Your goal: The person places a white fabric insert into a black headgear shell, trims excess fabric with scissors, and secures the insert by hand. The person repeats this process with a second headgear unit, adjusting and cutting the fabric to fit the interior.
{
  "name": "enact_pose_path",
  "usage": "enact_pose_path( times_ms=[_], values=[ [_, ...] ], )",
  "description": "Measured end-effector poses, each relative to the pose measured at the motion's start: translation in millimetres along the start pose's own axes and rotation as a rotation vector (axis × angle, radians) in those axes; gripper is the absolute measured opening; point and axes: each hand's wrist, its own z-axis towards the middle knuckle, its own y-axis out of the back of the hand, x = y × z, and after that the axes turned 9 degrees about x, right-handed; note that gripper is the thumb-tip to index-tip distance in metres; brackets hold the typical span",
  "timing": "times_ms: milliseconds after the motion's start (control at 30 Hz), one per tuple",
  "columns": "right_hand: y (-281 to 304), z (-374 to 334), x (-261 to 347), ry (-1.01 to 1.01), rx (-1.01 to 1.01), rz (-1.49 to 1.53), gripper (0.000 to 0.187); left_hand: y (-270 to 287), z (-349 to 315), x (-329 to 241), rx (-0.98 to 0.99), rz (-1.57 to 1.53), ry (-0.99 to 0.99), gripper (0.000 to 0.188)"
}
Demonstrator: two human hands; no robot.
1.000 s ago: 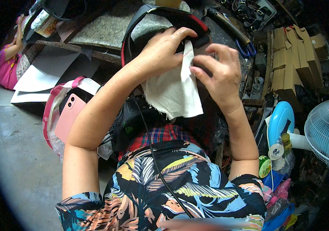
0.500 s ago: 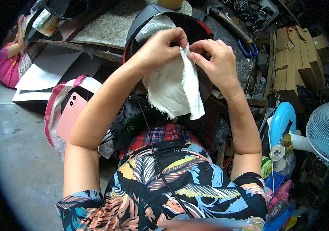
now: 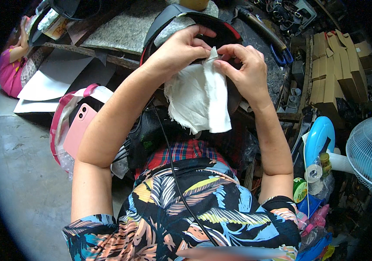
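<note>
A white cloth (image 3: 199, 100) with frayed edges hangs down in front of me, folded along its right side. My left hand (image 3: 187, 47) pinches its top edge between thumb and fingers. Close beside it, my right hand (image 3: 244, 69) grips the same top corner with thumb and forefinger. Behind both hands is a black bag-like item (image 3: 168, 22) with a curved rim and red trim; the cloth and my hands cover much of it, so its exact kind is unclear.
A pink phone (image 3: 80, 129) rests on a pink-and-white bag at left. Scissors with blue handles (image 3: 281, 55) lie on the bench, far right. Folded cardboard (image 3: 331, 65) and a white-and-blue fan (image 3: 364, 150) stand at right. Another person in pink (image 3: 10, 71) sits far left.
My left fingers have shifted a little at the cloth's top edge, the forefinger lifting away. The cloth's hanging part has swung slightly; my right hand has barely moved.
</note>
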Motion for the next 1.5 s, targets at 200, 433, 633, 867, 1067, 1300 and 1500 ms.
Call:
enact_pose_path(
  times_ms=[200, 433, 633, 867, 1067, 1300, 1500],
  values=[
    [-1, 1, -2, -0.130, 0.028, 0.188, 0.022, -2, 3, 3, 0.096, -0.040, -0.051, 0.049],
    [-9, 0, -13, -0.290, -0.009, 0.632, 0.014, -12, 8, 13, -0.009, 0.257, -0.166, 0.040],
    [7, 5, -33, -0.372, 0.235, 0.799, 0.016, -26, 5, 12, -0.089, 0.619, -0.202, 0.040],
    [18, 18, -45, -0.381, 0.463, 0.743, 0.024, -36, 15, 10, -0.230, 0.697, -0.109, 0.022],
    [4, 7, -24, -0.264, 0.210, 0.511, 0.018, -37, 17, 14, -0.320, 0.641, -0.139, 0.014],
    [4, 3, -5, -0.101, 0.017, 0.112, 0.011, -37, 16, 18, -0.331, 0.610, -0.146, 0.013],
    [7, -3, -1, -0.071, 0.029, 0.132, 0.012, -35, 16, 17, -0.326, 0.536, -0.147, 0.016]
  ],
)
